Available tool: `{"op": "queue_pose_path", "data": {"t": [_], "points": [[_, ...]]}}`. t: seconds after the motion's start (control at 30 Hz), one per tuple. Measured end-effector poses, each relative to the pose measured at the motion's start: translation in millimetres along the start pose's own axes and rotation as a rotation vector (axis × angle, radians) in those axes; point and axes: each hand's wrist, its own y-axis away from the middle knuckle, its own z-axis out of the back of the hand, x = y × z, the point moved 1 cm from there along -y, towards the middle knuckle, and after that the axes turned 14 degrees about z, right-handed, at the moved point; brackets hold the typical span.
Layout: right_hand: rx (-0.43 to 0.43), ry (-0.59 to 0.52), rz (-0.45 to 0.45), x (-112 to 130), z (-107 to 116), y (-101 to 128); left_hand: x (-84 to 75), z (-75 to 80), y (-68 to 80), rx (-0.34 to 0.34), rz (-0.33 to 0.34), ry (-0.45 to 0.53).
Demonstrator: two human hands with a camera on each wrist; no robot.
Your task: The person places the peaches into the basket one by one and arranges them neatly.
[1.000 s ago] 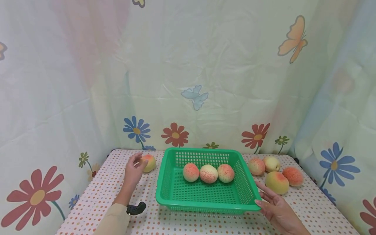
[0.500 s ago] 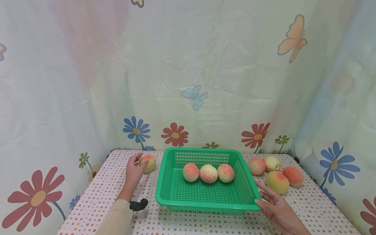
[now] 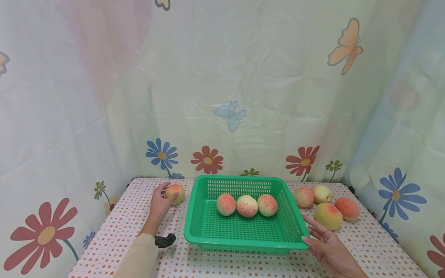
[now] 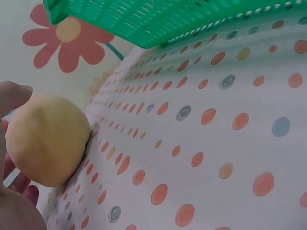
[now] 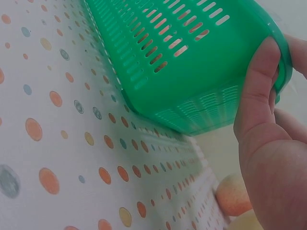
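Observation:
A yellow-pink peach (image 3: 176, 192) lies on the dotted tablecloth, left of a green plastic basket (image 3: 240, 231). My left hand (image 3: 168, 191) curls round this peach, thumb in front and fingers behind. In the left wrist view the peach (image 4: 45, 146) sits against my palm under the thumb (image 4: 12, 96), still on the cloth. My right hand (image 3: 309, 230) rests on the basket's near right corner with fingers straight along its side wall. In the right wrist view the thumb (image 5: 256, 81) presses on the basket's rim (image 5: 192, 62). Three peaches (image 3: 247, 205) lie in a row inside the basket.
Several more peaches (image 3: 328, 216) lie on the table right of the basket, close to my right hand; one peach (image 5: 232, 194) shows past my palm. Flowered curtains (image 3: 222, 96) close off the back and both sides. A black wrist camera (image 3: 165, 240) sits on my left forearm.
My left hand has slid forward and its thumb and fingers have closed in round the peach. The right hand and the basket have stayed put.

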Motion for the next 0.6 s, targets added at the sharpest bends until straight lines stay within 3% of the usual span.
{"op": "queue_pose_path", "data": {"t": [0.6], "points": [[0.028,-0.035,0.004,-1,2,0,7.5,-2.4,-11.9,0.032,0.022,-0.052]]}}
